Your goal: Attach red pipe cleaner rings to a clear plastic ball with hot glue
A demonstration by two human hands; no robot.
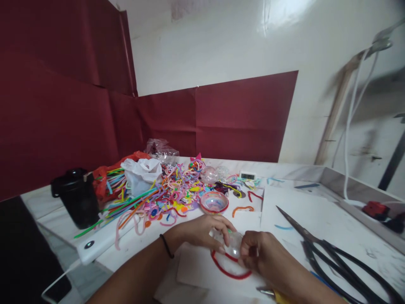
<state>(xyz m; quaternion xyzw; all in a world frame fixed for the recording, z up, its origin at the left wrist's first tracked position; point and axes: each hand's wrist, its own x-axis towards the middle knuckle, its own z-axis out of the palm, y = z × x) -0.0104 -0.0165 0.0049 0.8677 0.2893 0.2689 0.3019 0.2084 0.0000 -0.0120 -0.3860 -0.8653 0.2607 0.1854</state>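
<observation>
Between my two hands is a clear, rounded plastic piece (234,245), bowl-like in shape. My left hand (210,231), with a dark band on its wrist, curls its fingers over the piece's left and top side. Closed in a pinch, my right hand (257,252) grips the piece's right edge; its fingertips are partly hidden. A red pipe cleaner (232,273) bends in an arc just below the plastic, over a white sheet (193,268). Whether either hand also holds the pipe cleaner, I cannot tell.
Large black-handled scissors (311,238) lie at right. A red-rimmed clear bowl (214,203) stands beyond my hands, before a heap of colourful pipe cleaners (180,185). At left are a black lidded container (77,200) and a white power strip (101,240).
</observation>
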